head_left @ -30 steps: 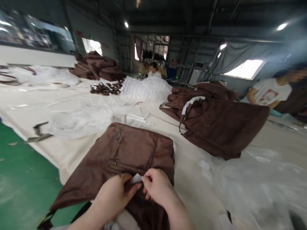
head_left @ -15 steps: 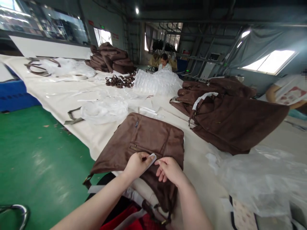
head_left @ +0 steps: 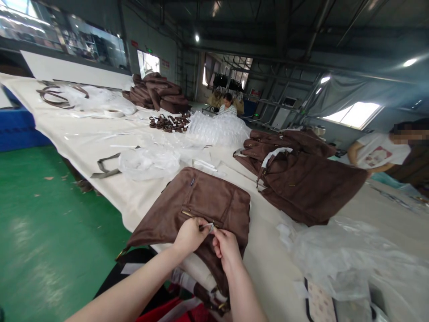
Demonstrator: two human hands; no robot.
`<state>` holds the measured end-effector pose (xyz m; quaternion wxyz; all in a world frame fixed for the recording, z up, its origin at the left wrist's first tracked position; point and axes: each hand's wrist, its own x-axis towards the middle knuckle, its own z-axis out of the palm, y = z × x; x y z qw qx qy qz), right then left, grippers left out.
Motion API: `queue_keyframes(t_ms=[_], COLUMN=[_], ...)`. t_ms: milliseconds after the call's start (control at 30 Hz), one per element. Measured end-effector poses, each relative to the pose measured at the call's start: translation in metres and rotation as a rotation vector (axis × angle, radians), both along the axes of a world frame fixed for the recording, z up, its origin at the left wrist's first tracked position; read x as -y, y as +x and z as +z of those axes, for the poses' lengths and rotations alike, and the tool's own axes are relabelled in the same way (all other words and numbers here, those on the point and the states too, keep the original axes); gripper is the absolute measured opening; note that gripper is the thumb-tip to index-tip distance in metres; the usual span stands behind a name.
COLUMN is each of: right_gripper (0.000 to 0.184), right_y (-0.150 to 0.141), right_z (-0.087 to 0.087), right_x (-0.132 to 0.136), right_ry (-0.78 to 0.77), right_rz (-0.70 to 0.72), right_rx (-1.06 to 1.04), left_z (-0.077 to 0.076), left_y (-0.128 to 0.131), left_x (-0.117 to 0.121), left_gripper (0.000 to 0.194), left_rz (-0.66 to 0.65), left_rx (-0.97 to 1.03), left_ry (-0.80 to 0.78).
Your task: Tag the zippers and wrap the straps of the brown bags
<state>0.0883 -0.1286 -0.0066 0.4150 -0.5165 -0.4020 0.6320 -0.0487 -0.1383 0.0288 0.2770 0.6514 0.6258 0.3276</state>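
Observation:
A brown bag (head_left: 214, 190) lies flat in front of me, its lower part hanging over the table's near edge. A zipper (head_left: 187, 213) runs across its front. Just over the zipper's right end, my left hand (head_left: 191, 233) pinches a small white strip (head_left: 208, 226). My right hand (head_left: 225, 246) meets it there, thumb and forefinger closed at the strip's other end, the remaining fingers curled. The zipper pull near the fingertips is mostly hidden. A strap wrapped in white (head_left: 187, 279) hangs from the bag near my lap.
More brown bags (head_left: 311, 183) are stacked on the right, others (head_left: 157, 91) at the back left. Clear plastic bags (head_left: 351, 255) lie at right, with more plastic (head_left: 149, 162) beyond my bag. Small brown pieces (head_left: 169, 121) form a pile. One co-worker (head_left: 378, 150) stands right; another (head_left: 228, 106) sits behind.
My right hand has moved in to the left and its fingertips now pinch at the white strip. The strip shows less than before. The view has shifted slightly to the right.

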Motion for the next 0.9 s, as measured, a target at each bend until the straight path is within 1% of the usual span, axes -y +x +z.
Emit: queue_keyframes(t_ms=[67,100,167,267,367,433,500,533,600,633,667,700,733,767,800,833,900], right_gripper=[0.039,0.036,0.035,0.036,0.038,0.04,0.043,0.044,0.046,0.047,0.048,0.048,0.047,0.045,0.043,0.041,0.036], right_y=[-0.003,-0.005,-0.008,-0.011,-0.009,-0.007,-0.006,-0.005,-0.005,-0.006,-0.007,-0.007,-0.008,-0.009,-0.01,-0.01,-0.011], right_z=[-0.001,-0.002,-0.003,-0.005,-0.005,-0.004,-0.003,-0.003,-0.004,-0.005,-0.006,-0.006,-0.006,-0.006,-0.004,-0.002,0.002], right_x=[-0.002,-0.003,-0.004,-0.003,0.0,0.002,0.003,0.004,0.004,0.003,0.002,0.002,0.001,0.001,0.001,0.002,0.003], right_ry=[0.002,0.005,0.012,0.013,0.007,0.006,0.016,0.026,0.052,0.063,0.072,0.078,0.083,0.086,0.088,0.087,0.08], right_rz=[-0.032,-0.045,-0.065,-0.078,-0.079,-0.077,-0.072,-0.069,-0.06,-0.055,-0.053,-0.052,-0.054,-0.059,-0.068,-0.077,-0.094], right_rx=[-0.012,-0.017,-0.026,-0.043,-0.076,-0.1,-0.116,-0.121,-0.125,-0.123,-0.118,-0.109,-0.095,-0.078,-0.059,-0.037,0.006], left_z=[-0.002,-0.005,-0.012,-0.023,-0.027,-0.027,-0.027,-0.027,-0.025,-0.023,-0.02,-0.016,-0.012,-0.007,-0.003,0.0,0.002], left_y=[0.004,0.007,0.011,0.013,0.01,0.007,0.005,0.004,0.003,0.003,0.003,0.002,0.001,0.001,0.0,-0.002,-0.004], left_x=[0.007,0.01,0.017,0.023,0.026,0.028,0.029,0.029,0.028,0.025,0.022,0.018,0.014,0.01,0.006,0.003,-0.002], left_gripper=[0.023,0.024,0.028,0.041,0.044,0.043,0.04,0.038,0.034,0.031,0.026,0.021,0.018,0.02,0.025,0.029,0.027], left_rz=[0.015,0.0,-0.081,-0.221,-0.309,-0.342,-0.341,-0.311,-0.166,-0.09,-0.043,-0.029,-0.051,-0.096,-0.144,-0.174,-0.215], left_rx=[-0.193,-0.311,-0.535,-0.765,-0.843,-0.839,-0.77,-0.696,-0.467,-0.334,-0.206,-0.1,-0.03,-0.007,-0.026,-0.078,-0.242], left_ry=[0.142,0.225,0.339,0.361,0.347,0.347,0.345,0.343,0.312,0.266,0.193,0.101,0.01,-0.062,-0.102,-0.11,-0.067])
